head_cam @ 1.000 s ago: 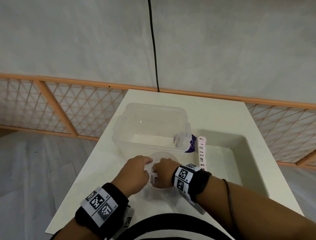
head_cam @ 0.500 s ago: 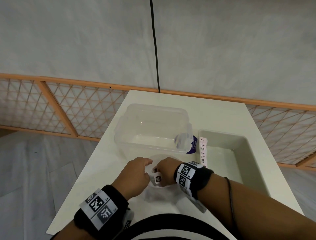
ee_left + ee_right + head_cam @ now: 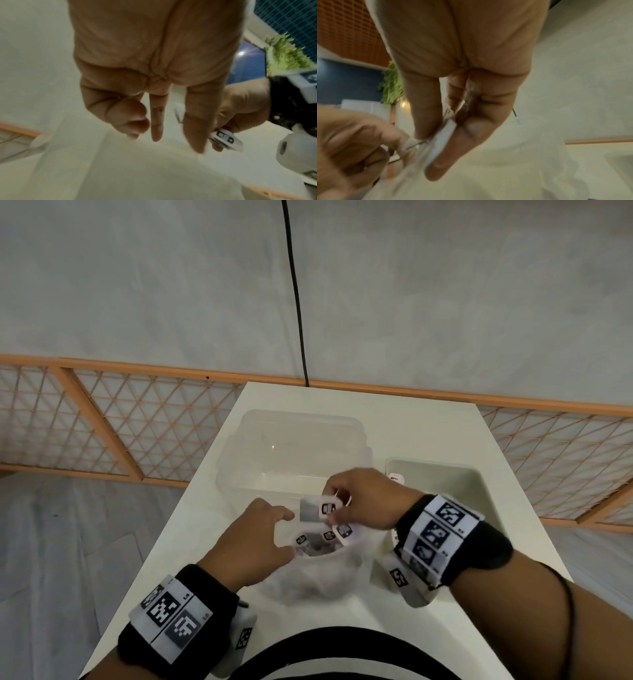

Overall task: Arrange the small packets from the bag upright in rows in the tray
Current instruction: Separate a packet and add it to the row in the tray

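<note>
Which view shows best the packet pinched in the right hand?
The head view: the packet faces the camera in the right hand above the bag. Left wrist view shows it partly hidden by a finger; right wrist view shows only its blurred edge.

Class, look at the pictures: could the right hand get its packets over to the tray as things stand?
Probably yes. The right hand pinches packets above the bag, and the tray lies just to its right with nothing between them.
</note>
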Demonstrator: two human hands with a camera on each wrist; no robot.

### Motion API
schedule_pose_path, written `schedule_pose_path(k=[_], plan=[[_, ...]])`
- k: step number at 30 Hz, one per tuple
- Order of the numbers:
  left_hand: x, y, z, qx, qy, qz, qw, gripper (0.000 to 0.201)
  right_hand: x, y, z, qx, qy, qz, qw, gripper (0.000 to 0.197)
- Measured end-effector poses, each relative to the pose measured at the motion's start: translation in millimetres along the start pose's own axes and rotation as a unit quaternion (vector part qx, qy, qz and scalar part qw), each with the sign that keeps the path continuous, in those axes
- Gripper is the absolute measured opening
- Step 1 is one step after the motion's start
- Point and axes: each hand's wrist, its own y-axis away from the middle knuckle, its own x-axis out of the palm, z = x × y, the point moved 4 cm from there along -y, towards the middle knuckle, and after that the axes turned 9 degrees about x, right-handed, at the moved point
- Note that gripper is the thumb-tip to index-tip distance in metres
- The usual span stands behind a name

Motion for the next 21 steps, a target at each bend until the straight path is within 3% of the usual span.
schedule_pose_path(k=[3, 5, 8, 10, 11, 16, 21], plan=[[-19.3, -7.2, -21.8, 0.036, 0.039, -0.027, 0.998, 0.069, -24.5, 12.2, -11.3, 0.029, -0.238, 0.005, 0.971, 0.019], [-26.3, -14.9, -40.2, 0.051, 0.145, -0.019, 0.988, 0.066, -34.4, 18.9, -17.8, 0.025, -0.346, 0.010, 0.938, 0.018], [-21.1, -27.9, -67.4, 0.070, 0.384, 0.058, 0.919, 0.056, -40.8, 24.7, -22.9, 0.006, -0.401, 0.010, 0.916, 0.016], [-15.1, -35.7, -83.5, 0.076, 0.471, 0.082, 0.875, 0.044, -42.8, 27.6, -25.3, -0.002, -0.419, 0.000, 0.908, 0.011], [-12.3, -39.9, -89.0, 0.075, 0.488, 0.075, 0.866, 0.039, -43.8, 29.0, -26.7, -0.002, -0.427, -0.011, 0.904, 0.010], [1.7, -58.7, -97.6, 0.049, 0.487, 0.017, 0.872, 0.020, -49.5, 32.3, -44.7, 0.033, -0.493, -0.081, 0.866, 0.010], [11.3, -72.7, -95.8, 0.018, 0.458, 0.005, 0.889, 0.016, -64.7, 33.7, -67.1, 0.047, -0.546, -0.088, 0.832, 0.009]])
